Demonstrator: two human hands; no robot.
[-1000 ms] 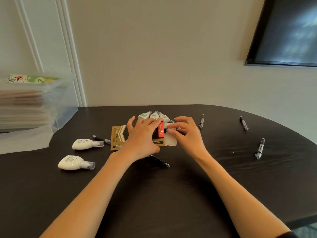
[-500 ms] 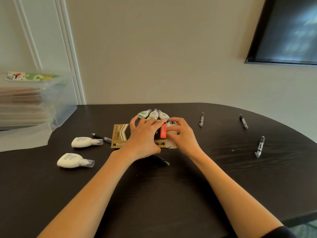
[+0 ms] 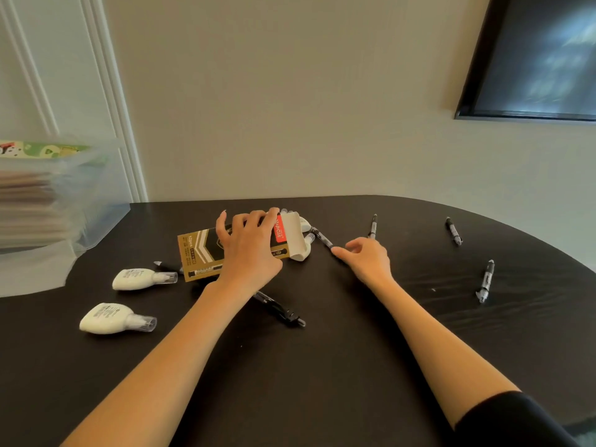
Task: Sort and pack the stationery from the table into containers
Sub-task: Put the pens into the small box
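The left hand (image 3: 248,250) lies palm down on the gold and black pen box (image 3: 198,250), with fingers curled over the far edge and gripping it. The box sits towards the far side of the table (image 3: 322,382), with its end flap open to the right. The right hand (image 3: 366,258) is just right of the box, fingers loosely curled. Its index fingertip is at the near end of a black pen (image 3: 322,238); whether it pinches the pen cannot be told. Both forearms extend forward over the table.
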